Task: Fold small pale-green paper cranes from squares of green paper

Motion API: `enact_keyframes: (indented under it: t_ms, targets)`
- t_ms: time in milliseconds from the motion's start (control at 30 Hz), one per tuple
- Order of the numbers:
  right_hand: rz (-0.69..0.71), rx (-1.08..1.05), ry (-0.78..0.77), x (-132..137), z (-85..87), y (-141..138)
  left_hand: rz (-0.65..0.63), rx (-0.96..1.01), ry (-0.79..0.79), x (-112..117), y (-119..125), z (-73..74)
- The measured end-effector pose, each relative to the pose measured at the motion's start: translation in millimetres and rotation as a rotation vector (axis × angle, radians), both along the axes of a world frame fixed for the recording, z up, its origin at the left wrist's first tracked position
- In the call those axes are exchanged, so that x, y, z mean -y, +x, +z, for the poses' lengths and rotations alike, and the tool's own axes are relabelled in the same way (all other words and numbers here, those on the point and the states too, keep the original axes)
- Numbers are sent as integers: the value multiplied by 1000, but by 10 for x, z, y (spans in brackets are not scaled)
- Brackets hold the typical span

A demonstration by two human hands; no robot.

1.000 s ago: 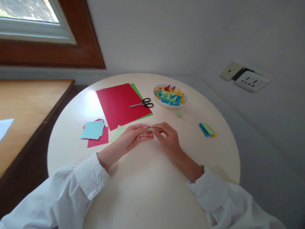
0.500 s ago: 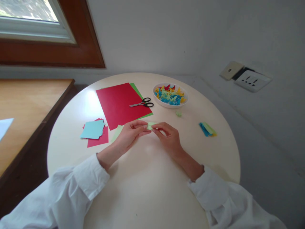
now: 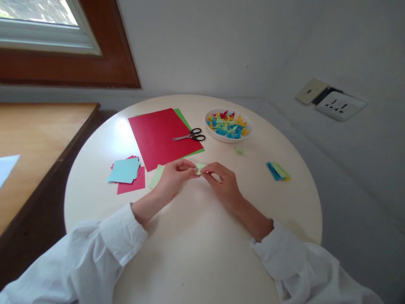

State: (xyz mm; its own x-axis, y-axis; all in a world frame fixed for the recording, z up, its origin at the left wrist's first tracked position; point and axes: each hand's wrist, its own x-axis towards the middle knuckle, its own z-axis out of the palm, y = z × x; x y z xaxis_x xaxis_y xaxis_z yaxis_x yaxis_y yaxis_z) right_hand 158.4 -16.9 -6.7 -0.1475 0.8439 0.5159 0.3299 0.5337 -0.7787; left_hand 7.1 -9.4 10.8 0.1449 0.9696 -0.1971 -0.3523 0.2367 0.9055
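Round cream counter filled most of the view. Large red sheet lay toward the far-left edge, and a green sheet under it showed only along its right side. White dish sat near the far edge, right of the red sheet, full of small folded paper bits in blue, yellow, green and red.

Left hand and right hand met about mid-counter, just near of the red sheet's near corner, with both wrists resting on the counter. Fingers of both hands were pinched nearly closed on one small pale green paper piece, thumb and forefinger tips of each side gripping it between them. It was held just off or at the surface; couldn't tell which.

Light blue squares lay stacked toward the left edge, on top of red squares. Black-handled scissors lay on the red sheet's right edge, blades pointing left, apparently closed. Bundle of blue, green and yellow strips lay toward the right edge, well apart from the hands. A pale green slip lay flat just beside the left hand, between it and the red squares. A tiny green folded bit sat on the counter just near of the dish.
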Motion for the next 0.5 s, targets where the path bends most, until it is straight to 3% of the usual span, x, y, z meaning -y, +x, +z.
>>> enact_keyframes:
  t_ms: [200,500]
  targets:
    - [42,66,101,-27,-8,32,6,-59,33,8,-3,1]
    - [31,-90,-164,-16,24,-13,-6,-113,107,39,10,54]
